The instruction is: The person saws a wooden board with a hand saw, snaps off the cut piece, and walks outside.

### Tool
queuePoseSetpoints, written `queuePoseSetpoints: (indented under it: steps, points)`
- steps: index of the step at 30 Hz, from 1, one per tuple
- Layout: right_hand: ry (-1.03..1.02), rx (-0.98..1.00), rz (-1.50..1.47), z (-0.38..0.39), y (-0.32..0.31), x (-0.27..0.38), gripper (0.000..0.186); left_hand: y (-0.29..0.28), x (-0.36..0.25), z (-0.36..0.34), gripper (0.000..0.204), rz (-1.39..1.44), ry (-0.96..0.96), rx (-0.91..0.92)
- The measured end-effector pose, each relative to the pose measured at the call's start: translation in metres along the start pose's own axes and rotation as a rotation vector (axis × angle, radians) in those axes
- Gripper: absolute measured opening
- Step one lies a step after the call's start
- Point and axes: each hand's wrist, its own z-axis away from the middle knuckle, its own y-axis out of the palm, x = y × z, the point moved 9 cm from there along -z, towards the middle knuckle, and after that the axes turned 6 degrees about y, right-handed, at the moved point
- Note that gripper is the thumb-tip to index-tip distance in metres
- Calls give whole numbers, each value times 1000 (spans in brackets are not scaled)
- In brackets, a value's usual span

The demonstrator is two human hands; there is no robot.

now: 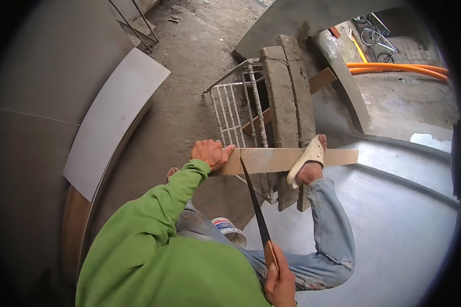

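A pale wooden plank (276, 159) lies crosswise over two upright concrete blocks (289, 102). My left hand (211, 153) presses down on the plank's left end. My right hand (279, 279) grips the wooden handle of a hand saw (255, 204), whose dark blade runs up to the plank near my left hand and meets its edge. My foot in a white sandal (306, 159) pins the plank just right of the blade. My green sleeve and blue jeans fill the lower middle.
A white metal railing frame (235, 110) leans behind the blocks. A large grey board (112, 117) rests against the left wall. A small plastic bucket (229, 230) sits by my knee. Orange pipes (399, 69) and a bicycle (376, 36) are far right.
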Motion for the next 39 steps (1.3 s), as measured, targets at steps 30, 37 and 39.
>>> queuePoseSetpoints:
  steps: [30, 37, 39]
  points:
    - [-162, -9, 172, -256, 64, -14, 40, 7, -18, 0, 67, -26, 53, -116]
    - [-46, 36, -17, -61, 17, -4, 41, 5, 9, 6, 68, -44, -6, -78]
    - [85, 94, -7, -9, -11, 8, 42, 1, 3, 1, 68, -41, 3, -64]
